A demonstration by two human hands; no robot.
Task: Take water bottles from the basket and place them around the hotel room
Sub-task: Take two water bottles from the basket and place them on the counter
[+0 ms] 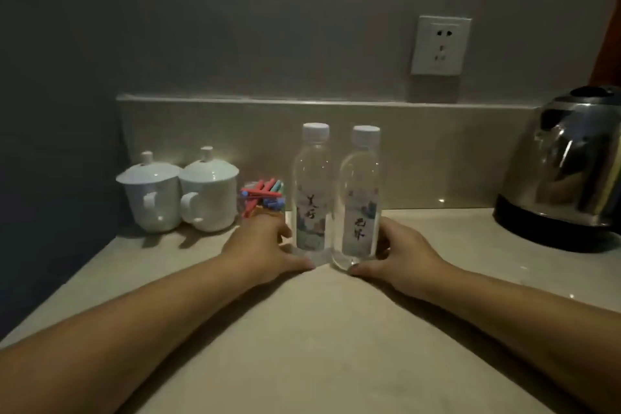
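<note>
Standing upright side by side at mid-frame, two clear water bottles sit on the pale surface [319, 329], close to the low tiled backsplash [201, 131]. Long axes are vertical, white caps pointing straight up, bases down on the surface. The left bottle [311, 191] and right bottle [359, 198] are just beside each other, maybe touching at the body; can't tell for sure. Labels w/ dark brush characters face the camera.

Both hands are low at the bottle bases, forearms coming in from the bottom corners of the frame. The left hand [262, 245] cups the foot of the left bottle: thumb across the front by the base, fingers curled round the far side. The right hand [403, 255] does the same on the right bottle: thumb tip at the front of the base, fingers wrapped round the outer side. Each grip is loose, half-closed round the bottle, not a tight fist.

Left of the bottles, a small glass w/ red, blue and teal packets [263, 197] stands just behind the left hand. Further left, two white lidded cups [154, 195] stand side by side, handles toward the camera. At the right edge, a steel kettle [564, 168] sits on a black base, well apart from the bottles. Upper right, a white wall socket [440, 45] on the grey wall. Light is dim.
</note>
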